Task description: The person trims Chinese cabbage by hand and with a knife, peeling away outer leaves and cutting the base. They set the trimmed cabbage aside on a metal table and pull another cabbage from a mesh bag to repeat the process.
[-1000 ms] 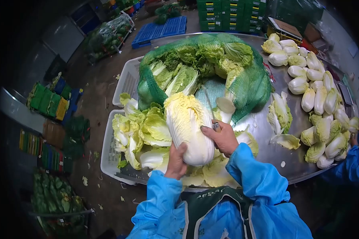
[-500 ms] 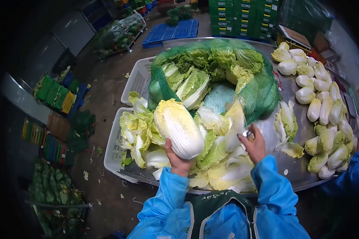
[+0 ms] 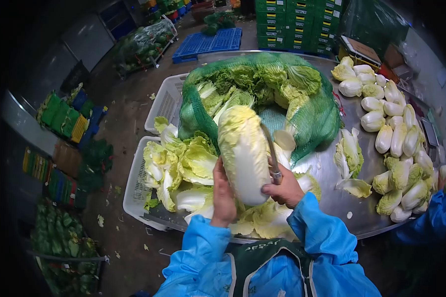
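Observation:
A pale yellow-white napa cabbage (image 3: 243, 153) stands nearly upright in front of me, its white base toward my body. My left hand (image 3: 224, 198) is wrapped around its left side and supports it. In my right hand (image 3: 286, 190) is a knife (image 3: 276, 174) with a curved blade, held by the handle against the cabbage's right side. My right thumb rests near the base. Loose outer leaves (image 3: 198, 163) lie to the left and underneath. Behind the cabbage, an open green mesh bag (image 3: 314, 136) holds several greener cabbages (image 3: 302, 79).
Trimmed cabbages (image 3: 381, 123) are piled on the right of the metal table (image 3: 332, 208). White plastic baskets (image 3: 133, 185) stand at its left edge. Another person's blue sleeve (image 3: 438, 213) shows at far right. Green crates (image 3: 297, 24) and a blue pallet (image 3: 208, 44) are behind.
The cabbage has moved right and turned more upright. My right hand has brought the knife from over the leaves to the cabbage's right side. A leaf that hung by the knife has dropped away.

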A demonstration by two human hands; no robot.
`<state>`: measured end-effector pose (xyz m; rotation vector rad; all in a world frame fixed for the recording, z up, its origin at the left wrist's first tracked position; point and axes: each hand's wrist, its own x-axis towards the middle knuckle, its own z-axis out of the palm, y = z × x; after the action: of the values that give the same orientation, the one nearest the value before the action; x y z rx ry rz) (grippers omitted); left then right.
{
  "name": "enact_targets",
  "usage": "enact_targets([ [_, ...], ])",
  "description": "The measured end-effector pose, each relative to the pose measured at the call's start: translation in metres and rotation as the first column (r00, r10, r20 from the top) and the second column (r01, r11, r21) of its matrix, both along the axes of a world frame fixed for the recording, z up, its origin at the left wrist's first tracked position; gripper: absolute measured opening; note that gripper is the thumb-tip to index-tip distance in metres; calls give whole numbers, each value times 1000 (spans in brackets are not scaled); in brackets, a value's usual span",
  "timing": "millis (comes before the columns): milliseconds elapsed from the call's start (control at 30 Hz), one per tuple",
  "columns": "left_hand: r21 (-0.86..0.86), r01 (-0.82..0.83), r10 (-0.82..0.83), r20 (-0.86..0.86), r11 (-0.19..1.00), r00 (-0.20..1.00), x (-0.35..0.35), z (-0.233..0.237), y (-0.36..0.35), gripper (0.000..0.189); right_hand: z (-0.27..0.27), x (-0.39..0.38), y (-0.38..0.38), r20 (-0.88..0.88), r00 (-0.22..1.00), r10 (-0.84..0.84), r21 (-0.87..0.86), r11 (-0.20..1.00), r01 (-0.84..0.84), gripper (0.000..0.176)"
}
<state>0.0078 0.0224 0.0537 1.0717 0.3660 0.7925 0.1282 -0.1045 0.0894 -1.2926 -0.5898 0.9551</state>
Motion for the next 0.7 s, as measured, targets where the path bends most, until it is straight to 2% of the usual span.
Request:
enact_targets([
  [67, -309, 195, -151, 162, 931, 975, -5, 3, 10, 74, -23, 15, -11, -328, 919, 220, 80, 975, -205, 74],
  [100, -488, 324, -254, 204, 811, 945, -1, -25, 18, 77, -29, 11, -11, -408, 889, 208, 66, 978, -199, 50],
  [133, -490, 318, -246, 206, 812, 947, 3, -41, 18, 77, -24, 9, -8, -408, 887, 215, 64, 976, -207, 50],
  [200, -576, 622, -456, 425, 531, 782, 19, -58, 10, 78, -6, 11, -1, -89, 996, 29, -211, 976, -48, 41],
  [233, -622, 585, -309, 502, 520, 808, 14, -27, -4, 77, 3, 12, -3, -143, 984, -105, -221, 973, 71, 41],
  [267, -626, 585, -304, 504, 516, 808, 11, -22, -6, 77, 6, 13, -5, -79, 976, -205, -232, 955, 182, 42],
  [333, -671, 278, -90, 301, 687, 949, 10, -21, -6, 77, 8, 9, -6, -30, 982, -185, -173, 969, 177, 53],
  [400, -696, 290, -113, 289, 657, 951, 12, -26, -8, 79, 7, -1, 4, 322, 943, -83, -187, 971, 150, 68],
  [433, -676, 201, -121, 163, 709, 979, 16, -24, -7, 75, -4, -4, 12, 533, 837, -126, -111, 970, 216, 79],
  [467, -643, 112, -120, 32, 758, 992, 17, -23, -8, 71, -3, -5, 14, 532, 836, -133, -112, 968, 226, 79],
  [500, -516, 66, -48, 48, 854, 998, 19, -19, -6, 61, -1, -3, 16, 592, 801, -90, -184, 952, 243, 81],
  [533, -517, 73, -55, 51, 853, 997, 18, -14, -8, 61, -1, -1, 17, 646, 762, -40, -253, 931, 264, 82],
  [567, -386, 57, -53, 21, 921, 998, 12, -7, -14, 62, -13, 4, 18, 548, 832, -91, -201, 951, 236, 78],
  [600, -245, 42, -45, -9, 969, 999, 10, 4, -18, 65, -11, 5, 17, 547, 832, -89, -206, 949, 237, 78],
  [633, -259, 25, -24, 6, 966, 1000, 9, 2, -20, 74, -7, 5, 18, 463, 878, -118, -135, 970, 202, 74],
  [667, -259, 27, -27, 3, 966, 1000, 9, -1, -20, 74, -5, 5, 19, 374, 917, -142, -56, 983, 175, 69],
  [700, -214, 31, -30, 6, 976, 1000, 10, -6, -19, 75, -8, 5, 19, 372, 917, -143, -56, 983, 176, 69],
])
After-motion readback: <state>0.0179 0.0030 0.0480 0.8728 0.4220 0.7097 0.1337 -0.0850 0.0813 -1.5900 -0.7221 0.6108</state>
